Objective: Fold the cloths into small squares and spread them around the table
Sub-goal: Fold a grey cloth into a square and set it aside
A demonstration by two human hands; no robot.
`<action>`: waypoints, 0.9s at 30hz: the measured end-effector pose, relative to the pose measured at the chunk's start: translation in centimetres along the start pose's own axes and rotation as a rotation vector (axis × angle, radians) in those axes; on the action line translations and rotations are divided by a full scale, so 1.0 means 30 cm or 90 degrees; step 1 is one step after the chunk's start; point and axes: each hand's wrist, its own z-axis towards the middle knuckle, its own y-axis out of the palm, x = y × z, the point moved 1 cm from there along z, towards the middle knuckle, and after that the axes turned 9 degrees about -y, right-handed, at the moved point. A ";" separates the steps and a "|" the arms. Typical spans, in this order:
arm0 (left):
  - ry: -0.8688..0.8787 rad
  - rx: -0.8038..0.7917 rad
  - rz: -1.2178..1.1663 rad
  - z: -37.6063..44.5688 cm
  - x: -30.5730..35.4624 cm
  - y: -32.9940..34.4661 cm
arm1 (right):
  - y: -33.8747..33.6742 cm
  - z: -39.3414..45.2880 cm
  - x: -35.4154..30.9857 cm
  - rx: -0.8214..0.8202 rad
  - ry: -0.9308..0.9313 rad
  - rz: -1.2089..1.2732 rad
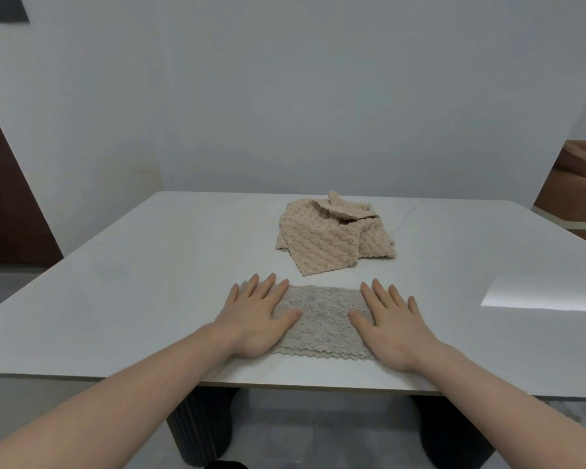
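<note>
The grey cloth (322,321) lies with its long axis left to right on the near desk (149,265), the flat, released left hand (257,313) and right hand (393,326) pressing its two ends.

Plain pale wall (285,96) behind, dark brown door (4,198) at left, cardboard boxes (579,191) stacked right, grey tiled floor (305,434) below.

Two bare forearms reach in over the worktop's (149,265) near edge, no sleeves, watch or rings showing. The left hand (254,316) and the right hand (391,324) are ungloved, nails short and plain.
</note>
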 end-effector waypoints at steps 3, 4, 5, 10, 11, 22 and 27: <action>-0.028 0.002 -0.034 0.000 -0.043 0.002 | -0.006 0.005 0.024 -0.002 0.005 0.005; -0.032 0.008 -0.041 -0.004 -0.054 0.008 | -0.005 0.005 0.027 0.000 0.005 0.005; -0.033 0.012 -0.045 -0.006 -0.063 0.012 | -0.004 0.006 0.029 0.001 0.005 0.003; -0.038 0.001 -0.040 0.025 -0.094 0.002 | -0.011 0.037 0.054 -0.006 0.021 0.002; -0.043 0.000 -0.043 0.036 -0.100 -0.004 | -0.015 0.045 0.060 -0.008 0.024 0.004; -0.044 0.096 -0.159 0.046 -0.121 0.010 | -0.032 0.021 0.084 0.180 0.017 0.128; -0.037 0.101 -0.223 0.037 -0.121 -0.009 | -0.034 0.033 0.108 0.200 0.027 0.186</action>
